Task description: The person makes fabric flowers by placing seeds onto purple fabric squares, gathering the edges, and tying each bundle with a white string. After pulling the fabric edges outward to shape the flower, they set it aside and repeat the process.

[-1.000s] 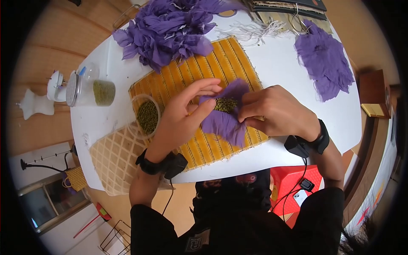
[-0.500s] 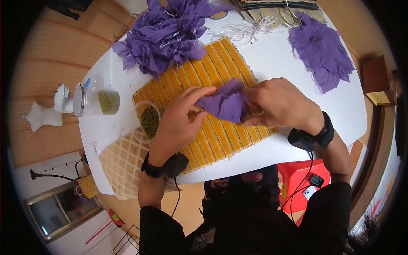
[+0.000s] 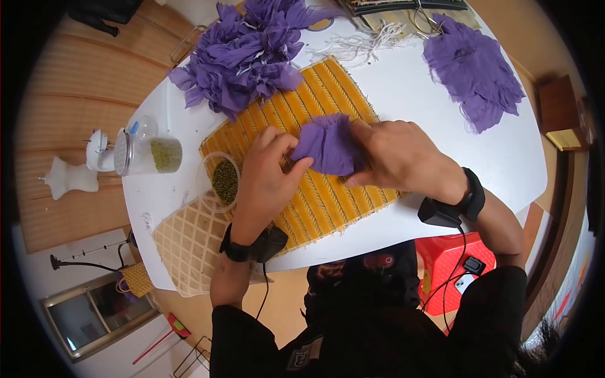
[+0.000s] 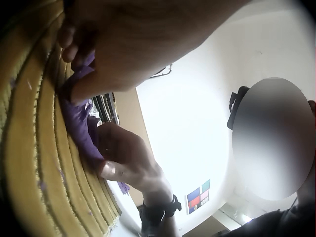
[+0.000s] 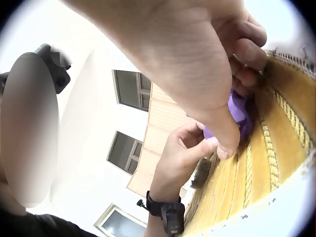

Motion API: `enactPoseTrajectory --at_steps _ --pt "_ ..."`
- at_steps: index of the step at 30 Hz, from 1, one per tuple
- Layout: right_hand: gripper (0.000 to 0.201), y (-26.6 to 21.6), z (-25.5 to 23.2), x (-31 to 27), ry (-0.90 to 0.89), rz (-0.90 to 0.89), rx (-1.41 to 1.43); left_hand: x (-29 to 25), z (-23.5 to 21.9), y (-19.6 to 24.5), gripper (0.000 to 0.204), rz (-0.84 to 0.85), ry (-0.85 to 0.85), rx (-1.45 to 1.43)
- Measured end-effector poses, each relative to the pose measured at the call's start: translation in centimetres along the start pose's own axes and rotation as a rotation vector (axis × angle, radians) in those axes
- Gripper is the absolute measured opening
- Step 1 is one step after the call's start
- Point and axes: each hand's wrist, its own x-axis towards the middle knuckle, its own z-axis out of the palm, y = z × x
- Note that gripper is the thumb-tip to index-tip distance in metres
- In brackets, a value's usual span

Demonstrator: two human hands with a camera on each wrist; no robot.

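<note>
A folded piece of purple cloth (image 3: 329, 146) is held between both hands above the yellow striped mat (image 3: 315, 208). The left hand (image 3: 268, 179) pinches its left edge between thumb and fingers. At its right side the right hand (image 3: 409, 157) grips the cloth with curled fingers. No green beans show on the cloth, whose inside is hidden. In the left wrist view the cloth (image 4: 81, 131) stretches between the two hands, low over the mat. A round clear tub of green beans (image 3: 225, 182) stands beside the left hand.
A heap of purple cloth (image 3: 242, 53) lies at the back left, a flat purple piece (image 3: 474, 69) at the back right. White threads (image 3: 368, 45) lie between them. A jar (image 3: 148, 154) lies at the left; a lattice-patterned cloth (image 3: 192, 246) is at the front left.
The purple cloth, earlier spread with beans on it, is folded over and the beans are out of sight. Both hands have shifted slightly around it.
</note>
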Motion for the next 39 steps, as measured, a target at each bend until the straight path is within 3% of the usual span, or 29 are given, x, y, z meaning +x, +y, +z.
enactPoseTrajectory --at_steps 3,5,7,10,19,23,25,28,33,37,38,39 --pt "0.046 0.7 1.1 0.3 0.062 -0.074 0.073 0.3 0.1 0.3 0.022 -0.047 0.031 -0.120" --pt "0.036 1.1 1.4 0.6 0.113 -0.140 0.128 0.4 0.0 0.4 0.023 -0.322 -0.109 -0.363" --pt "0.019 1.3 1.4 0.9 0.153 -0.184 0.283 0.2 0.7 -0.1 0.019 -0.314 -0.074 -0.478" --pt "0.015 1.0 1.0 1.0 0.154 -0.134 0.424 0.2 0.9 0.1 0.014 -0.302 -0.028 -0.639" --pt "0.011 0.3 1.8 1.0 0.235 -0.145 0.586 0.1 1.5 0.8 0.016 -0.224 -0.024 -0.884" --pt "0.011 -0.2 2.0 0.7 0.186 -0.136 0.598 0.0 2.3 0.9 0.022 -0.194 -0.063 -0.940" --pt "0.012 0.0 2.8 0.8 0.288 -0.284 0.500 -0.1 2.3 0.9 0.025 -0.186 -0.076 -0.903" --pt "0.011 0.3 3.1 1.0 0.328 -0.367 0.444 0.0 2.3 0.9 0.031 -0.191 -0.101 -0.877" --pt "0.011 0.3 3.1 1.1 0.304 -0.401 0.440 0.1 2.4 1.1 0.037 -0.229 -0.099 -0.928" --pt "0.017 0.4 3.6 1.3 0.343 -0.454 0.447 -0.1 2.5 0.8 0.030 -0.230 -0.105 -0.944" --pt "0.017 0.3 3.4 1.1 0.341 -0.455 0.446 -0.1 2.5 0.8 0.026 -0.238 -0.136 -0.926" --pt "0.021 0.0 3.0 0.8 0.266 -0.343 0.544 -0.1 2.6 0.7 0.026 -0.239 -0.135 -0.927"
